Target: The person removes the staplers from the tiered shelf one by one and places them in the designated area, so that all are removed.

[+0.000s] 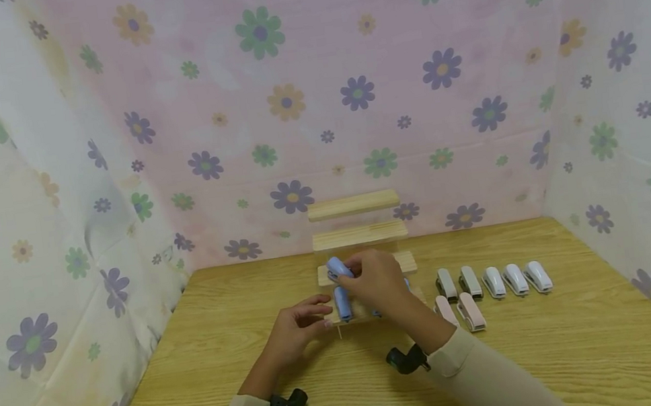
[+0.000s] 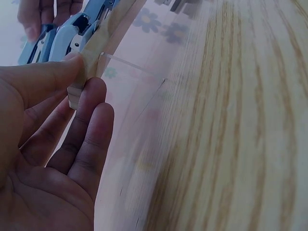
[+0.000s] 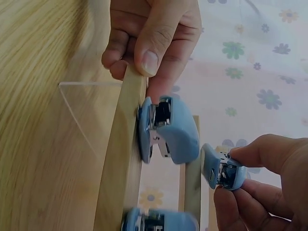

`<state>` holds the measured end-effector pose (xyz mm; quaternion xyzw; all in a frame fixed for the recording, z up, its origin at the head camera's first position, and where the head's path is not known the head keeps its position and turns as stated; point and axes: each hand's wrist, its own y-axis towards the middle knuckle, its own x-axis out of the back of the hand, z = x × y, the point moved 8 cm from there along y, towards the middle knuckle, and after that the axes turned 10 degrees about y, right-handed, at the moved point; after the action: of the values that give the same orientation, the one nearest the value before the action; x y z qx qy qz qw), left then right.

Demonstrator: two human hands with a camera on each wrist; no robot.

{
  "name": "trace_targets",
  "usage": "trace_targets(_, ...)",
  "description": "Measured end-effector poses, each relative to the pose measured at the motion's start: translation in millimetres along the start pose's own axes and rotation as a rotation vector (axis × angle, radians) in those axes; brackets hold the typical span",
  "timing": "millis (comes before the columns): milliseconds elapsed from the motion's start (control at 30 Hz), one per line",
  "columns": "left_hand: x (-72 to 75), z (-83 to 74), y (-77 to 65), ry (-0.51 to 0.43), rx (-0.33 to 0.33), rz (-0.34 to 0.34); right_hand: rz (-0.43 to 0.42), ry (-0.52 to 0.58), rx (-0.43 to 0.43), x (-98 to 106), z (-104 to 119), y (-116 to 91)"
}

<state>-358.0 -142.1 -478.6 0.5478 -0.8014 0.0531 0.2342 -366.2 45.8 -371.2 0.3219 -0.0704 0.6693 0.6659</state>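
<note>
My right hand (image 1: 379, 279) pinches a blue mini stapler (image 1: 338, 268) between thumb and fingers. In the right wrist view this stapler (image 3: 222, 169) is right beside the second board of a tiered wooden stand (image 1: 360, 234). With thumb above and fingers beneath, my left hand (image 1: 298, 331) grips the left end of the lowest board (image 3: 118, 159). On that board, close to the left thumb, stands another blue stapler (image 1: 342, 303). Further along it, one more blue stapler (image 3: 161, 220) shows partly; in the head view my right hand hides much of that stretch.
Right of the stand, two grey staplers (image 1: 446, 284) and several white staplers (image 1: 515, 280) stand in a row on the wooden table (image 1: 239, 295). Two pink staplers (image 1: 471, 312) are in front, one partly behind my right forearm. Clear supports (image 3: 91, 84) carry the boards. Flowered cloth (image 1: 316, 129) surrounds the table.
</note>
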Motion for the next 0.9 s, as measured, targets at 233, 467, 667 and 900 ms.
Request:
trace_targets(233, 0.2, 0.0, 1.0, 0.011, 0.007, -0.008, -0.015, 0.066, 0.002, 18, -8, -14)
trace_targets(467, -0.3, 1.3, 0.3, 0.01, -0.001, -0.006, -0.014, 0.024, -0.045, 31, -18, -22)
trace_targets(667, -0.3, 2.3, 0.5, 0.0, 0.005, -0.003, -0.021, 0.005, -0.046, 40, -24, -28)
trace_targets(900, -0.1, 0.1, 0.3, 0.006, -0.006, -0.002, -0.03, 0.023, -0.028, 54, -29, -36)
